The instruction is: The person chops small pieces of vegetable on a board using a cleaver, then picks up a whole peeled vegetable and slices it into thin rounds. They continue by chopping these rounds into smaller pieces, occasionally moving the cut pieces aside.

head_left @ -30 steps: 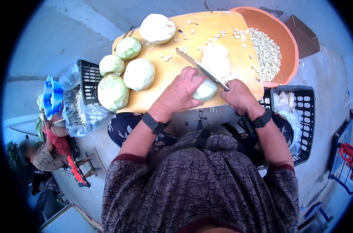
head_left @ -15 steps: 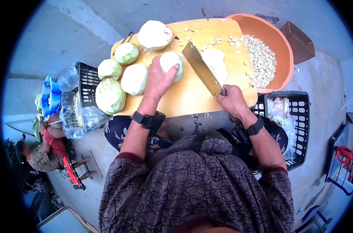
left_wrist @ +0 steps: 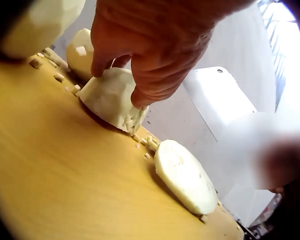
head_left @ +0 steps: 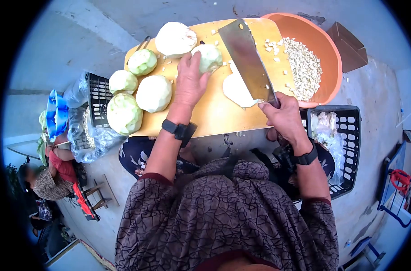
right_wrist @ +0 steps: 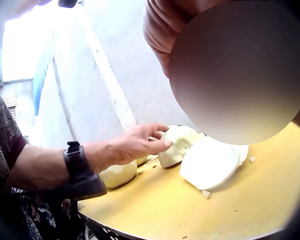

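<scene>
My left hand [head_left: 190, 83] holds a cut piece of peeled, pale green, round vegetable [head_left: 210, 57] near the back of the yellow board [head_left: 205, 118]. In the left wrist view its thumb and fingers span the piece [left_wrist: 107, 95], which sits cut face down. My right hand [head_left: 286, 118] grips the handle of a cleaver [head_left: 247, 52], its broad blade slanting up and left over the board. Partly under the blade lie flat white slices [head_left: 236, 90]. A blurred disc hides most of the right hand's work in the right wrist view.
Several peeled round vegetables [head_left: 154, 93] cluster on the board's left side. Small white cubes [head_left: 272, 46] are scattered at its back right. Beyond stands an orange basin [head_left: 335, 63] of diced pieces [head_left: 302, 67]. Black crates [head_left: 350, 149] flank the board; a person [head_left: 56, 178] sits far left.
The left hand has carried the cut piece from beside the blade to the back left of the board. The cleaver has lifted off it and turned its blade flatter. The slices now lie nearer my body.
</scene>
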